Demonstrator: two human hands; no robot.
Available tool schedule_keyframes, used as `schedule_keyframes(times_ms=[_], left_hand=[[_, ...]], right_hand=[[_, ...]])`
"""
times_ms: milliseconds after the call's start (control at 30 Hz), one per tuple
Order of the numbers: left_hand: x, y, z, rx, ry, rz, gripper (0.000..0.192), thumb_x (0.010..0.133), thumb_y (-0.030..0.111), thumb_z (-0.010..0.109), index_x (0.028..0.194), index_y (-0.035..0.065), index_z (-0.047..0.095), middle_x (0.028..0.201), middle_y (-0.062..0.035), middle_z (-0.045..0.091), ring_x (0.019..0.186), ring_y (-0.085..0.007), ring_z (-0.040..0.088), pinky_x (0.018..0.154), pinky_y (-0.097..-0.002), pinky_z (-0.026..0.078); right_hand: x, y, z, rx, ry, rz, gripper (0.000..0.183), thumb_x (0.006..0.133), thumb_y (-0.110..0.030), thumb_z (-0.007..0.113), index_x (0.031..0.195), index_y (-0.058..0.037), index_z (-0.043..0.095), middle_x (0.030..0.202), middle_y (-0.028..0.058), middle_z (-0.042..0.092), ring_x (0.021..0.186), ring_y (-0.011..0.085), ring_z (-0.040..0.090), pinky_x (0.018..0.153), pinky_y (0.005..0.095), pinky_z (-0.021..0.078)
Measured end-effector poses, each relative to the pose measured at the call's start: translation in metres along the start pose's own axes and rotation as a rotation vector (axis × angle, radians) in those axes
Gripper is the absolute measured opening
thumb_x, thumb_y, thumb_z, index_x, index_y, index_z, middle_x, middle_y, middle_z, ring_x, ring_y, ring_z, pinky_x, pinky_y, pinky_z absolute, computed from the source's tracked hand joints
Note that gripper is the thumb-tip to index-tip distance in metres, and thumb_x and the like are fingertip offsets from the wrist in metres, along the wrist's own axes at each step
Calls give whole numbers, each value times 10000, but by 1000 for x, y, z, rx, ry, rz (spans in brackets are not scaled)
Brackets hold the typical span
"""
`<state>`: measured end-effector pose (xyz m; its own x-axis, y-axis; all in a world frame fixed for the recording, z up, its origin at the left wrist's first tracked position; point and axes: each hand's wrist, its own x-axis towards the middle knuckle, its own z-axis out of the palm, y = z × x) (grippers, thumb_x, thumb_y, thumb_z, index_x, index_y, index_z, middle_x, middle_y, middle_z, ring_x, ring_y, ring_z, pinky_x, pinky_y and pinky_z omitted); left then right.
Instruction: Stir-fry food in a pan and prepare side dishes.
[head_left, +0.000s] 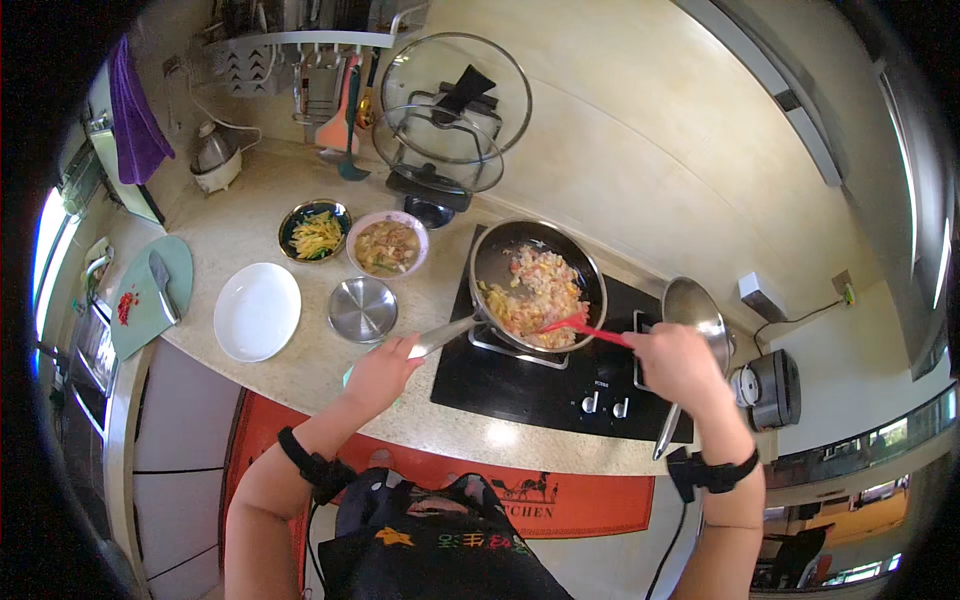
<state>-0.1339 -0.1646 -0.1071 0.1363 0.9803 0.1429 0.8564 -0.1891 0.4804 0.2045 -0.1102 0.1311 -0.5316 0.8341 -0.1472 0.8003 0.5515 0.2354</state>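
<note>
My left hand (381, 375) is closed around the metal handle (442, 336) of a frying pan (603, 289) on the black gas hob (480, 382). Fried rice (544, 281) with bits of egg and pink pieces lies in the pan, mostly on its right and lower side. My right hand (675, 367) grips a red spatula (592, 330), whose head rests in the rice near the pan's lower edge. Left of the pan stand a bowl of soupy food (386, 246), a dark bowl of yellow strips (316, 235), a round metal dish (363, 310) and a bare white plate (257, 312).
A second metal pan (694, 307) sits on the hob's right side, its handle pointing towards me. Beyond it is a dark appliance (780, 390). Glass lids (457, 97) stand by the wall. A knife (161, 281) and chopped red pieces lie on a green board (150, 330) at far left.
</note>
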Motion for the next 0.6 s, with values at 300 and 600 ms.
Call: schedule_keyframes(times_ms=[300,600], left_hand=[[2,14,-10,-48,39,25,436,927,329,526,1258,49,482,1028,-175,602,861,-378,619,703,-444,505],[-8,7,-18,-52,53,14,424,918,302,546,1242,34,491,1047,-174,600,874,-374,614,719,-441,504]], right_hand=[[46,1,92,184,344,356,289,776,-50,545,1050,-80,633,759,194,634,712,371,651,637,447,538],[-19,-7,42,167,203,175,286,741,-53,585,1010,-104,671,742,166,624,704,339,642,635,442,530]])
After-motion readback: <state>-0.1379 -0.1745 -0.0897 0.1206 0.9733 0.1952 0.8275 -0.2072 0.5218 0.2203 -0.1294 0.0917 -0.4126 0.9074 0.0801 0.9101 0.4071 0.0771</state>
